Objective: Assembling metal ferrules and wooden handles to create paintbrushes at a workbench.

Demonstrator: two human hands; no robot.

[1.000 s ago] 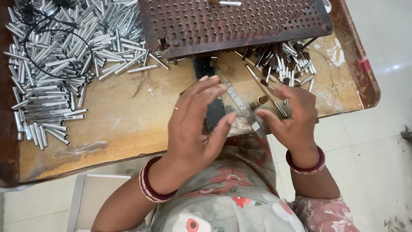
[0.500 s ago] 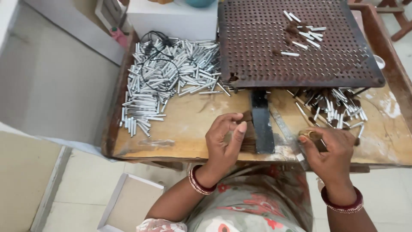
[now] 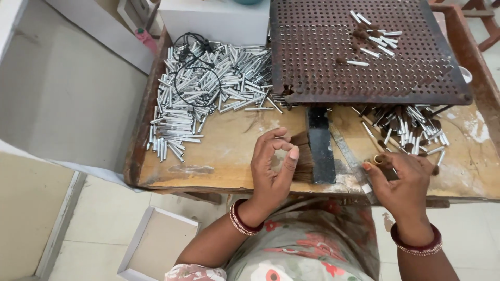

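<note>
Left hand (image 3: 272,164) cupped, fingers curled narrow, pinching nothing clear; tuft of brown bristle fibres (image 3: 302,158) touches its right edge, fanned against black flat bar (image 3: 319,145), bar's long axis running away from body. Right hand (image 3: 403,179) pinches small brown-tipped ferrule piece (image 3: 379,160), tilted. Left hand nearer tuft. Worn wooden counter (image 3: 224,151) underneath. Left fingertips' contents hidden; right grip partly blocked by knuckles.

Head view, steeply down, close
</note>
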